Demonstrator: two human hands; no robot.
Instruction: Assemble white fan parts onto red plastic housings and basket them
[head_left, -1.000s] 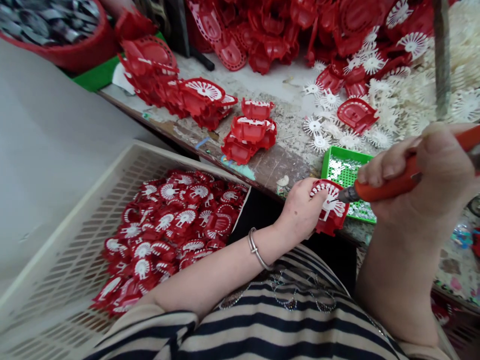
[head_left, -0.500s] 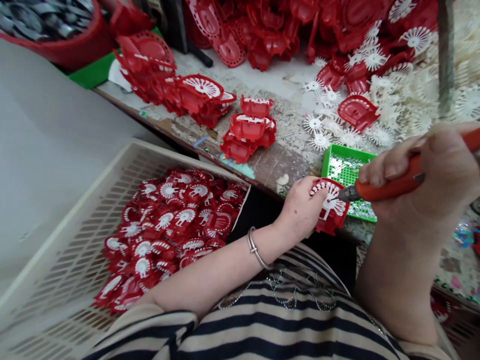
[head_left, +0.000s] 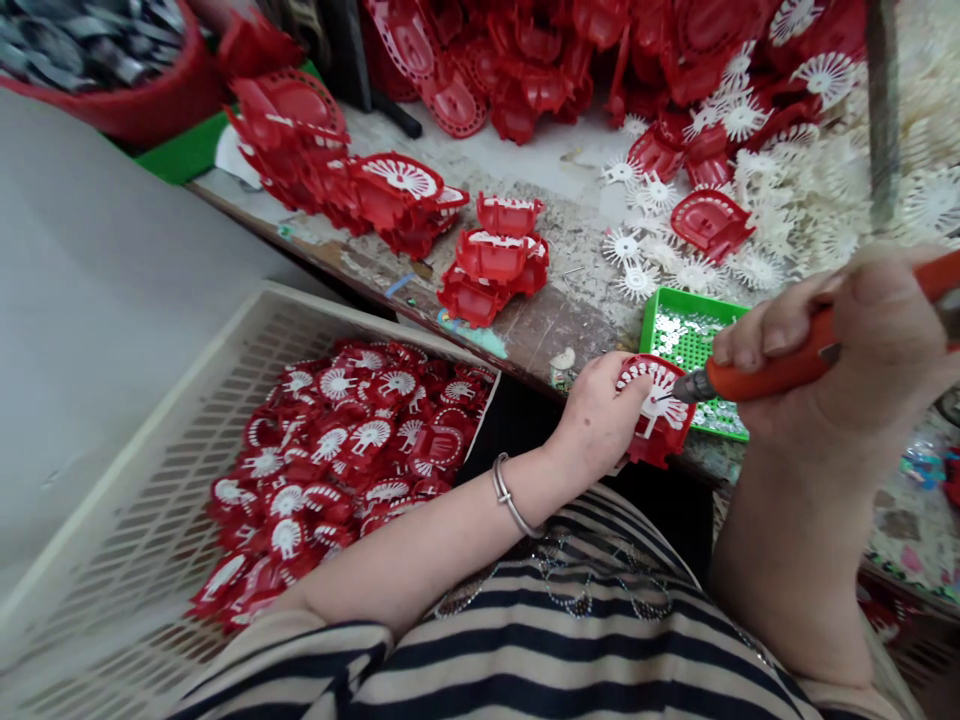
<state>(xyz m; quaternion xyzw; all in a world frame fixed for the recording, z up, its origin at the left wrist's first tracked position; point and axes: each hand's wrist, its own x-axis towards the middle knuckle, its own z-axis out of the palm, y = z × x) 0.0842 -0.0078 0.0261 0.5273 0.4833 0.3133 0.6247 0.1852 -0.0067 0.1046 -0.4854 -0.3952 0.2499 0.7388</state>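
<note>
My left hand [head_left: 600,415] grips a red plastic housing with a white spoked wheel [head_left: 658,408] set in it, held at the bench's front edge. My right hand [head_left: 847,350] is closed round an orange-handled screwdriver [head_left: 787,368]. Its dark tip touches the centre of the white wheel. Just behind the part lies a small green tray of tiny silvery screws [head_left: 694,345].
A cream slatted crate [head_left: 150,480] at lower left holds several finished red-and-white parts [head_left: 337,460]. Stacks of red housings [head_left: 495,262] and a pile of loose white wheels [head_left: 810,190] cover the worn bench. A red tub of dark metal pieces [head_left: 105,60] stands far left.
Both hands hold the same pose with the tip on the wheel; only the view has shifted slightly.
</note>
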